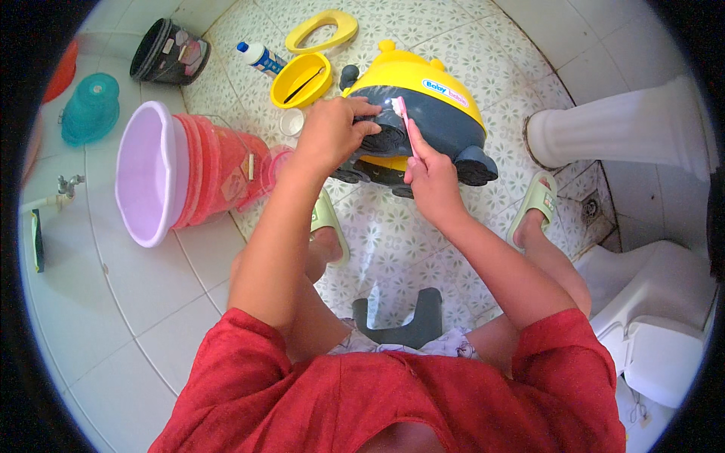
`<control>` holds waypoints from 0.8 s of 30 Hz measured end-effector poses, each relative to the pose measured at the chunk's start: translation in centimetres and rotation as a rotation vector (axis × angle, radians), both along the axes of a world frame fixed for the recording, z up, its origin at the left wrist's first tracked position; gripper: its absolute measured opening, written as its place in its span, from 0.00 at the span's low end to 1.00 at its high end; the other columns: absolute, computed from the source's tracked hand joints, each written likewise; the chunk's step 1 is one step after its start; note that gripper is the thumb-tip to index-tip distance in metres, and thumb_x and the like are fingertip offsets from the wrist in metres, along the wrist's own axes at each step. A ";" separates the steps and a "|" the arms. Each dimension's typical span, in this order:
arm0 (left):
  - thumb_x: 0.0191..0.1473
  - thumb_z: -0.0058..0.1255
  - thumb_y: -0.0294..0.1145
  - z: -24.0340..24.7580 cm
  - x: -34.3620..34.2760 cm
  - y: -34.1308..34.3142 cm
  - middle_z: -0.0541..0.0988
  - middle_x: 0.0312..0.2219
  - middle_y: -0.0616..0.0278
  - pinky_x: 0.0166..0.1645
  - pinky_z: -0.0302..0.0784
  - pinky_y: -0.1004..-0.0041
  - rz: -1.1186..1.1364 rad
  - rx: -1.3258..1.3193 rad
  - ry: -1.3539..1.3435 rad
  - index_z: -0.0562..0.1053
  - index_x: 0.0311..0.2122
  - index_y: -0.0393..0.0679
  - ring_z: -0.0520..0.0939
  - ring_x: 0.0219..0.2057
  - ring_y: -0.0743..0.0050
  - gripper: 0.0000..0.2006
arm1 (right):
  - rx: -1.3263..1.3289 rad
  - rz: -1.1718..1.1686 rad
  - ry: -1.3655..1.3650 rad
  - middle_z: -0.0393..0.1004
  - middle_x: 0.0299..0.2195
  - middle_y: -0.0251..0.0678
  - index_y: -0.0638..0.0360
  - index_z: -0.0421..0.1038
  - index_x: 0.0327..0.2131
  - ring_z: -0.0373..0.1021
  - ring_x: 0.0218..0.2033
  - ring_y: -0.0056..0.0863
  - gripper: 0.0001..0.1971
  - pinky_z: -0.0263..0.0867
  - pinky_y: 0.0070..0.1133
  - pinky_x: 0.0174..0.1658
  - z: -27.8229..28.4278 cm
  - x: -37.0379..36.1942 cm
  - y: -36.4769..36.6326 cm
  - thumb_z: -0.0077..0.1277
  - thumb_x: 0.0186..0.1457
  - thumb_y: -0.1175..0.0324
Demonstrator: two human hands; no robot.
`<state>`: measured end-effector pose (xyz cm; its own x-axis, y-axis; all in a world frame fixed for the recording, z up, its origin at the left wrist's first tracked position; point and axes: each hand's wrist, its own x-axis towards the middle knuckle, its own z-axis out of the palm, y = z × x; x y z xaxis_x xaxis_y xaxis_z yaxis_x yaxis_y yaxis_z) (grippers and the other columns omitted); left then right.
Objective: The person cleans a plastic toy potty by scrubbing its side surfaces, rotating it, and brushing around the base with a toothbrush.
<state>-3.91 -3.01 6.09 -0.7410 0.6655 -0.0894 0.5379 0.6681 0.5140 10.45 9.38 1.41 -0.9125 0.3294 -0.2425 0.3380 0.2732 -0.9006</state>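
Observation:
A yellow and dark grey child's potty (445, 124), shaped like a small car with wheels, lies tipped on the tiled floor in front of me. My left hand (332, 130) grips its left part beside a round dark wheel, fingers bent over the surface. In my right hand (436, 180) is a pink toothbrush (405, 119), held by the handle. Its white bristle head rests on or just over the potty's dark grey side, near my left fingertips. Whether the bristles press on the surface I cannot tell.
Behind the potty are a yellow bowl (281, 100) with a dark stick, a blue-capped bottle (260, 57) and a yellow seat ring (293, 39). Nested pink buckets (215, 170) lie to the left, a black bucket (155, 64) beyond. A white pedestal (604, 136) stands right; a dark stool (411, 332) is below me.

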 end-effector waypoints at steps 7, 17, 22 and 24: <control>0.44 0.62 0.34 0.4 0.4 -0.2 0.79 0.41 0.48 0.49 0.73 0.68 0.016 0.012 -0.092 0.79 0.42 0.45 0.80 0.45 0.58 0.17 | 0.000 -0.047 0.024 0.73 0.29 0.54 0.48 0.54 0.63 0.72 0.31 0.49 0.31 0.66 0.34 0.37 -0.4 2.2 -0.9 0.42 0.54 0.78; 0.46 0.60 0.37 -0.6 0.5 -0.5 0.78 0.43 0.47 0.49 0.73 0.67 -0.004 0.046 -0.009 0.78 0.43 0.45 0.80 0.45 0.55 0.17 | -0.090 -0.132 0.010 0.73 0.23 0.49 0.44 0.53 0.63 0.72 0.25 0.43 0.31 0.67 0.32 0.33 -1.3 3.5 -2.1 0.39 0.56 0.78; 0.46 0.60 0.37 -0.2 0.7 -0.4 0.78 0.43 0.46 0.49 0.73 0.67 -0.022 0.055 -0.009 0.78 0.42 0.44 0.80 0.45 0.54 0.16 | 0.085 -0.066 0.051 0.74 0.28 0.54 0.44 0.53 0.63 0.72 0.30 0.51 0.32 0.67 0.37 0.36 -0.9 0.4 -0.6 0.42 0.55 0.78; 0.47 0.59 0.37 0.3 0.8 -0.2 0.78 0.43 0.48 0.48 0.73 0.66 -0.024 0.042 -0.040 0.78 0.42 0.44 0.80 0.44 0.53 0.16 | 0.071 -0.028 0.022 0.74 0.29 0.55 0.44 0.53 0.63 0.71 0.32 0.53 0.32 0.67 0.38 0.37 -0.7 0.7 -0.8 0.42 0.54 0.78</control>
